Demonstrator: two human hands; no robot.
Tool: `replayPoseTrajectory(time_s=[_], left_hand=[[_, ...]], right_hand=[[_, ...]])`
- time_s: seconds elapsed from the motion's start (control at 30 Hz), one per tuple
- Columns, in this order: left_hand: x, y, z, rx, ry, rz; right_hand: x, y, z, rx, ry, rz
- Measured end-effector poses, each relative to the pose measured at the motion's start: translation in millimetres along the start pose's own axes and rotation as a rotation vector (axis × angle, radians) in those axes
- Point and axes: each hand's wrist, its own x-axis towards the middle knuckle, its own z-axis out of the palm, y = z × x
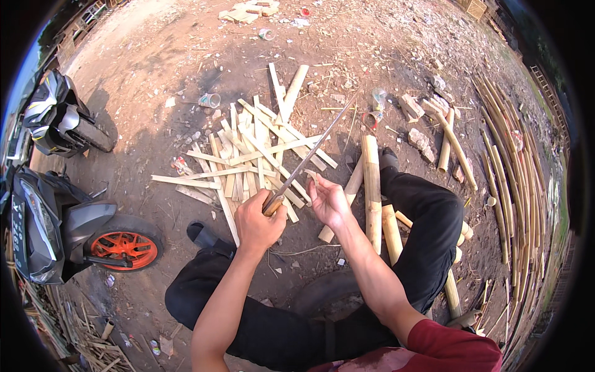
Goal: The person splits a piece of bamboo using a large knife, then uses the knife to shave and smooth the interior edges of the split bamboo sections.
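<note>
My left hand (pixel 257 222) is wrapped round the wooden handle of a machete (pixel 313 152). Its long narrow blade slants up and away to the right, above the ground. My right hand (pixel 330 202) is beside the blade, apart from it, with thumb and fingers pinched together. Something small and pale shows at those fingertips, too small to name. Beyond both hands lies a loose pile of split bamboo strips (pixel 261 147), crossed over one another. Thick uncut bamboo poles (pixel 372 186) lie to the right of my right hand, by my leg.
Two parked motorcycles stand at the left, one with an orange wheel (pixel 125 249). Long bamboo poles (pixel 517 186) are stacked at the far right. Broken bricks (pixel 421 144), plastic cups (pixel 209 100) and litter dot the dirt ground. A dark tyre (pixel 325 291) is between my legs.
</note>
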Motion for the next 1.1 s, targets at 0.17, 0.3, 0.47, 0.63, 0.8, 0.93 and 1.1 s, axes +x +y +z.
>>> replayPoseTrajectory(time_s=[0.17,0.3,0.47,0.63,0.8,0.93,1.1], left_hand=[[4.0,-2.4,29.1,-0.022,-0.007,0.089],[4.5,-4.3,36.1,0.114,-0.126,0.044],[4.7,9.0,40.7,0.136,-0.198,-0.004],[-1.8,15.2,50.7,0.124,-0.179,0.065],[-3.2,15.6,48.7,0.123,-0.172,0.079],[-2.5,15.5,47.4,0.134,-0.185,0.066],[-4.6,16.1,49.3,0.137,-0.144,0.080]], right_hand=[[-3.0,-14.5,5.3,-0.016,0.086,-0.043],[-27.3,-26.4,21.4,-0.440,0.273,0.006],[-65.7,-23.6,7.4,-1.555,0.114,-0.993],[-54.1,-15.7,26.8,-1.583,0.084,-1.388],[-50.5,-16.0,29.6,-1.547,0.084,-1.437],[-51.0,-18.1,30.0,-1.568,0.114,-1.411],[-48.4,-15.9,35.7,-1.533,0.117,-1.372]])
